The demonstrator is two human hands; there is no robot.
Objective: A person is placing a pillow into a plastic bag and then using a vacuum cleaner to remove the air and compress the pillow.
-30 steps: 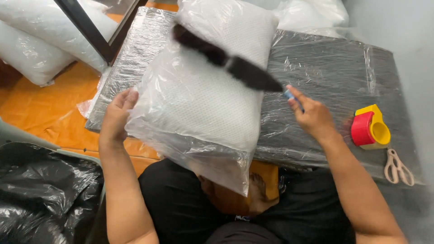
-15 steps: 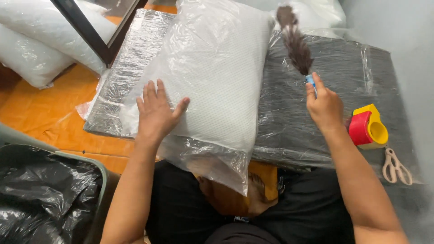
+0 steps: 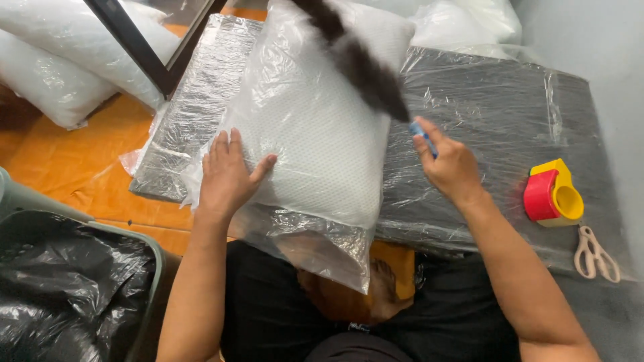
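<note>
A white pillow in a clear plastic bag lies on a grey board wrapped in plastic film. My left hand rests flat on the pillow's near left part, fingers spread. My right hand grips the blue handle of a dark feather duster, whose blurred head is over the pillow's upper right part. The bag's loose open end hangs off the board's near edge toward my lap.
A red and yellow tape dispenser and pale scissors lie right of my right hand. More bagged white pillows lie on the orange floor at left, under a black bar. A bin with a black bag stands lower left.
The duster swung from upright beside the pillow back leftward over its top. My left hand slid slightly down and left on the pillow.
</note>
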